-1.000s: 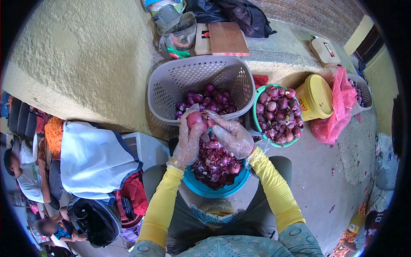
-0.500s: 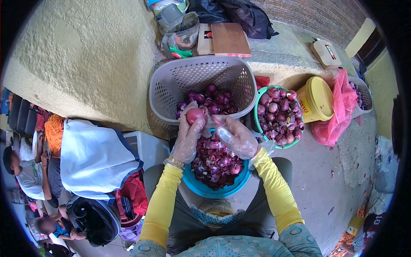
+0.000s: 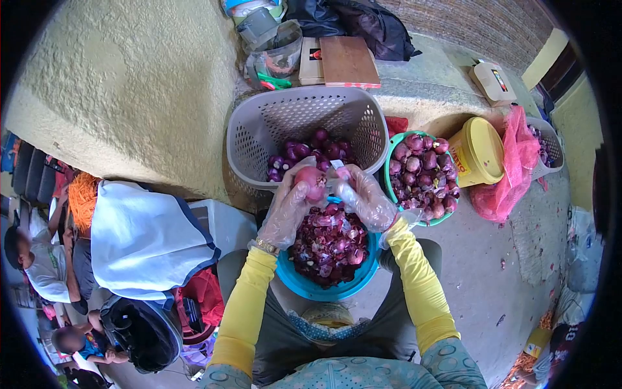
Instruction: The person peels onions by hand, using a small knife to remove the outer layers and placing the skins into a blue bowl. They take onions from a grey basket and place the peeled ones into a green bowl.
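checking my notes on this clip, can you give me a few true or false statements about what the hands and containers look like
1. The left hand holds a red onion. True.
2. Both hands are bare. False: the left hand and the right hand wear clear plastic gloves.
3. The blue bowl under the hands holds onion skins. True.
4. The grey basket is empty. False: purple onions lie in it.
5. The green bowl holds onions. True.
6. The yellow bucket is between the grey basket and the green bowl. False: it is right of the green bowl.

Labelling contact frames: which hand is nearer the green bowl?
Right. The right hand is just beside the green bowl, close to its rim; the left hand sits farther off, holding the onion.
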A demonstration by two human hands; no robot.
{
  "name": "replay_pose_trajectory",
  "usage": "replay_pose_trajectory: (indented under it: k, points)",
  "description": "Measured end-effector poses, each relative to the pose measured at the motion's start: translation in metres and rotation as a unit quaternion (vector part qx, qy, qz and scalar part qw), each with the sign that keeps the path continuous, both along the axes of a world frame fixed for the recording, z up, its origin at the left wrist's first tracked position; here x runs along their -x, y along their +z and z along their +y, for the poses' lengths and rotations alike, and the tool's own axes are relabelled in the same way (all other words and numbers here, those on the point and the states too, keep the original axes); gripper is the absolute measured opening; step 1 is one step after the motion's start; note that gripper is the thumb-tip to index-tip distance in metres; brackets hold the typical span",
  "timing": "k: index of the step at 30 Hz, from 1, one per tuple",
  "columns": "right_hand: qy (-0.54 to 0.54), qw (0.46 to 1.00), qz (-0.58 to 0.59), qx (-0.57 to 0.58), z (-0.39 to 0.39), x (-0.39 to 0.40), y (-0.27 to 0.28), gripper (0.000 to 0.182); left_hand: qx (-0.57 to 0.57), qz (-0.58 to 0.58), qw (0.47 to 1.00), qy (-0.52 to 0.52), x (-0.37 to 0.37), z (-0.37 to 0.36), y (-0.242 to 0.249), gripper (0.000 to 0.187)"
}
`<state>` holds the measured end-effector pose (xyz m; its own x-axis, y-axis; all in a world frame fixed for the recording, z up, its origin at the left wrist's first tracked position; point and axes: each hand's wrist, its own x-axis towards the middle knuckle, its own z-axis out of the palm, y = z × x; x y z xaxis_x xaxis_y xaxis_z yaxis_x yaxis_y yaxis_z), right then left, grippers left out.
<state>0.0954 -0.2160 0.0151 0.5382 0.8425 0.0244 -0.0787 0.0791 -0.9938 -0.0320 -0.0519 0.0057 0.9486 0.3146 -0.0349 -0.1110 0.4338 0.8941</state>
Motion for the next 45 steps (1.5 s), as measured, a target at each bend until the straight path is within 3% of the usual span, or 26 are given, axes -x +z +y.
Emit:
replay_pose_trajectory:
  k: [1,2,4,7,12,15,18,20,23,27,32,37,39,42,44,45]
  points:
    - [-0.032,0.999,0.000,-0.036,0.006,0.002,-0.009,0.045,0.007,-0.005,1.000,-0.016,0.000,0.000,0.002,0.077]
    - [-0.032,0.999,0.000,-0.036,0.003,-0.001,-0.009,0.045,0.007,-0.004,1.000,-0.016,0.001,0.000,0.000,0.077]
    - [-0.058,0.961,-0.241,0.124,-0.005,-0.006,0.009,0.055,0.038,0.016,0.999,-0.012,0.000,-0.002,-0.003,0.076]
    - [-0.077,0.950,-0.277,0.118,-0.006,0.002,0.025,0.060,0.088,0.068,0.993,-0.028,0.004,-0.010,0.013,0.066]
    - [-0.076,0.935,-0.343,0.052,-0.001,0.010,0.022,0.059,0.112,0.103,0.987,-0.047,0.004,-0.015,-0.001,0.061]
    - [-0.073,0.907,-0.403,0.095,-0.005,0.010,0.030,0.055,0.119,0.113,0.986,-0.027,0.004,-0.014,-0.008,0.058]
    - [-0.087,0.900,-0.417,0.086,-0.004,0.012,0.029,0.057,0.065,0.158,0.984,-0.058,0.008,-0.010,-0.008,0.070]
    - [-0.084,0.897,-0.425,0.089,-0.004,0.012,0.035,0.057,0.079,0.153,0.985,-0.029,0.008,-0.014,-0.001,0.058]
    - [-0.083,0.882,-0.449,0.114,-0.005,0.012,0.029,0.057,0.062,0.097,0.993,-0.025,0.002,-0.019,0.010,0.057]
    - [-0.052,0.871,-0.445,0.203,-0.006,0.010,0.023,0.058,0.083,0.123,0.989,-0.026,0.005,-0.015,-0.008,0.054]
    - [-0.069,0.876,-0.448,0.161,-0.003,0.017,0.034,0.061,0.145,0.161,0.976,-0.014,0.009,-0.015,-0.014,0.050]
    - [-0.072,0.861,-0.474,0.170,-0.004,0.020,0.037,0.064,0.092,0.120,0.987,-0.050,0.009,-0.010,-0.013,0.056]
    - [-0.052,0.849,-0.478,0.220,-0.004,0.019,0.032,0.064,0.063,0.129,0.987,-0.068,0.009,-0.010,-0.009,0.057]
    - [-0.022,0.824,-0.491,0.283,-0.003,0.018,0.031,0.065,0.123,0.209,0.968,-0.065,0.011,-0.014,0.008,0.054]
    - [-0.015,0.826,-0.487,0.284,-0.004,0.017,0.026,0.065,-0.009,0.260,0.965,-0.027,0.013,-0.021,0.021,0.051]
    - [-0.008,0.828,-0.484,0.284,-0.003,0.017,0.023,0.066,-0.008,0.260,0.965,-0.027,0.013,-0.019,0.017,0.051]
